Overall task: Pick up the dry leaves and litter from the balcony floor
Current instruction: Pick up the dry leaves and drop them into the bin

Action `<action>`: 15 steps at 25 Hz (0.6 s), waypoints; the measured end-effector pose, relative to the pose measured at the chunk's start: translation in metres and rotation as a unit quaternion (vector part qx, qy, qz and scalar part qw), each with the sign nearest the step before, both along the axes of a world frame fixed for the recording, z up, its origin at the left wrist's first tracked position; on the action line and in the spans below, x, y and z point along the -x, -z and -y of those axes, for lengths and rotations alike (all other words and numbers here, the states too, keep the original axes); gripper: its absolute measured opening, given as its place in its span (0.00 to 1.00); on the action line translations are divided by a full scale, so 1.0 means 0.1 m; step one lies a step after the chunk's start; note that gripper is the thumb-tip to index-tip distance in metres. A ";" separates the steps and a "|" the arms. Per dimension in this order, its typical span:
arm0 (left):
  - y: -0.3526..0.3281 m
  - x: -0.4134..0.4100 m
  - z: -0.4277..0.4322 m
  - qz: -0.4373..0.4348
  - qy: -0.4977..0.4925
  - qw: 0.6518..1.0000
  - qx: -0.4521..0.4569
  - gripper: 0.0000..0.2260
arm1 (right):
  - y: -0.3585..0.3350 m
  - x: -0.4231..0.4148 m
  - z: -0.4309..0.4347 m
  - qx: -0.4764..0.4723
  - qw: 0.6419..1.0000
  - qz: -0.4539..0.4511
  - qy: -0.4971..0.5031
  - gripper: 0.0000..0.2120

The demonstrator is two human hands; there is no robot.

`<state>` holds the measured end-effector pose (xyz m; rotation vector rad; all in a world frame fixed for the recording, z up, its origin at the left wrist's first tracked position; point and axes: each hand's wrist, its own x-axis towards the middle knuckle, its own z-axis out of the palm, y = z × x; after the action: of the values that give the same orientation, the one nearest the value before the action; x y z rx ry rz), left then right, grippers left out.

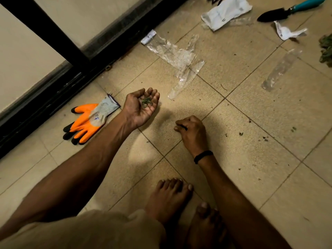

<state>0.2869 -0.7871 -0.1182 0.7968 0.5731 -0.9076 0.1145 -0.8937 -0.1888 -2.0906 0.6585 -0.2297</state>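
Leaf bits cupped in the left palm; right fingers bunched low over the floor.

Left hand (142,106) is turned palm up, its fingers (150,91) half-curled and close together to form a cup. A small clump of leaf bits (146,102), dull green, dry and crumbled, is carried in the hollow. Right hand (192,132) is held knuckles up just over the floor (251,97), fingertips (177,129) drawn together; whether anything is pinched cannot be told. A black wristband (203,156) is worn on that wrist. More leaf crumbs (240,133) are scattered as dark specks on the tiles to the right of it. Orange-and-grey gloves (86,121) are laid just beside the left wrist, near the black door track (53,83). Farther out are noted clear plastic wrappers (172,53), a white packet (226,12), a torn paper scrap (289,31), a teal-handled trowel (287,11) and a green leaf heap (326,49) cut by the right edge.
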 end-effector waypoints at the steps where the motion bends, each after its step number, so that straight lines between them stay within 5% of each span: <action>1: 0.02 0.01 0.00 -0.001 0.001 1.000 -0.003 0.20 | 0.04 -0.02 -0.01 0.038 0.999 0.001 -0.001 0.07; 6: 0.10 0.13 0.12 -0.008 0.013 1.000 -0.021 0.20 | 0.09 -0.08 -0.03 0.187 0.981 -0.016 -0.039 0.03; 11: 0.16 0.32 0.37 0.013 0.060 0.995 -0.081 0.19 | -0.24 -0.02 0.17 0.018 0.979 0.089 0.183 0.04; 15: 0.20 0.60 0.71 -0.006 0.114 0.989 -0.097 0.21 | -0.60 -0.01 0.27 0.076 0.985 0.099 0.122 0.08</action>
<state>0.2271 -0.8583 -0.1384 1.0485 0.5938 -1.0778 0.1159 -0.9207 -0.1283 -2.0932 0.7957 -0.6370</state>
